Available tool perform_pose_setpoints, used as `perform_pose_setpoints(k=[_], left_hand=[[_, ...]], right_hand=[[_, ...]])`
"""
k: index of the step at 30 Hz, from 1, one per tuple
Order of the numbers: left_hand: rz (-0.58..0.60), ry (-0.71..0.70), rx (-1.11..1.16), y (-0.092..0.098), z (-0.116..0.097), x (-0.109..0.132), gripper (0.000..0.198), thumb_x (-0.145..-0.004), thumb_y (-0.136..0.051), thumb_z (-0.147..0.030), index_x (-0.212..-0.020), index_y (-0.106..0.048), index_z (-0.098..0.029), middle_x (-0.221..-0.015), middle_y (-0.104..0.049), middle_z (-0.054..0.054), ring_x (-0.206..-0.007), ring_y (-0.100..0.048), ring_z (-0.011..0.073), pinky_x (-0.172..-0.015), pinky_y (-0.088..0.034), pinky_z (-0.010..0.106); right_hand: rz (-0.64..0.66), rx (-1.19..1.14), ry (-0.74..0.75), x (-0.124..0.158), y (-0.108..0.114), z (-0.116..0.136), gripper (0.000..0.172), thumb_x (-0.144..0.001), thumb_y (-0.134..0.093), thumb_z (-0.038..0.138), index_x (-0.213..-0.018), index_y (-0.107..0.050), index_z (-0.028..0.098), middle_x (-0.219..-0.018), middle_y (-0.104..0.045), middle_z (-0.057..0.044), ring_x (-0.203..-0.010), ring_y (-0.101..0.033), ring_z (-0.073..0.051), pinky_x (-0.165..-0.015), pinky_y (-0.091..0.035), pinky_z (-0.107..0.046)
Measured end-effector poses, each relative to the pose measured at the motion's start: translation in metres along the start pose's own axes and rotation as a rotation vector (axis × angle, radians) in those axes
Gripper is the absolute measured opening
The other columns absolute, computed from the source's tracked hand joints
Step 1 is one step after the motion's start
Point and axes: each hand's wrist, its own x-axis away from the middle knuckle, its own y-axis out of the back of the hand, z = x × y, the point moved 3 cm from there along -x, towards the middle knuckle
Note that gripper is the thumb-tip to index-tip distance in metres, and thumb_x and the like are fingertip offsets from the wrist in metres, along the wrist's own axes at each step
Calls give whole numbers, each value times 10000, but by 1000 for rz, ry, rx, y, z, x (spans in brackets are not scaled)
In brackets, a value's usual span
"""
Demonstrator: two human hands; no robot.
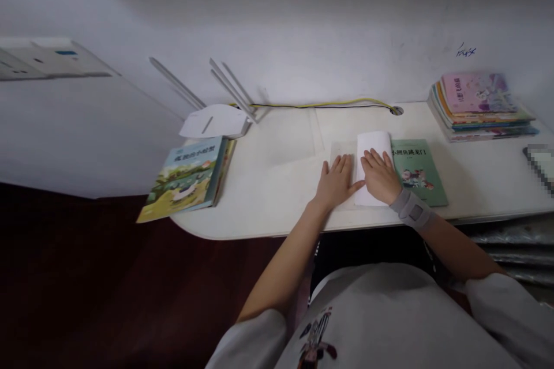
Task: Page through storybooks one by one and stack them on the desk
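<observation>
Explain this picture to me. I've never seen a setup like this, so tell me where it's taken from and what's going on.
This view comes from a camera worn on a person's head, looking forward and down, so the arms at the bottom are the wearer's own. No machine is involved, just two bare hands. The left hand lies flat beside a white paper. The right hand, above a grey wrist brace, rests on that paper. Neither hand grips anything. The white desk also holds a green book, a picture book, a stack of books and a white router.
</observation>
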Motion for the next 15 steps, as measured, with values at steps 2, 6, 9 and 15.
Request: perform_pose_setpoints(k=[2, 6, 9, 15], left_hand=[[12, -7, -19, -1, 0, 0, 819, -886, -298, -659, -1487, -205, -109, -1532, -254, 182, -1425, -202, 318, -1127, -128, 575], [12, -16, -25, -3, 2, -1, 826, -884, -284, -670, -1487, -210, -110, -1543, -232, 168, -1429, -188, 317, -1126, -131, 578], [1, -19, -11, -3, 1, 0, 833, -882, -256, -681, -1492, -196, -118, -1542, -237, 166, -1430, -185, 313, -1130, -130, 570], [3, 28, -24, -5, -1, -2, 859, -876, -206, -697, -1493, -198, -99, -1540, -223, 185, -1427, -179, 341, -1126, -118, 581]], right_hand=[[-9, 2, -20, -9, 7, -11, 459, -903, -363, 186, -1333, -478, 77, -1475, -378, -183, -1390, -273, -323, -1112, -225, -508], [17, -20, -134, -33, 11, -42, 591, -860, -528, 371, -1384, -415, 122, -1519, -276, -205, -1392, -222, -396, -1068, -239, -570], [54, -48, -157, -44, 3, -57, 714, -801, -598, 483, -1392, -400, 134, -1503, -305, -208, -1385, -233, -402, -1053, -264, -554], [19, 32, -124, -39, -1, -56, 609, -772, -623, 483, -1255, -540, 120, -1435, -400, -214, -1357, -284, -393, -1043, -270, -550]])
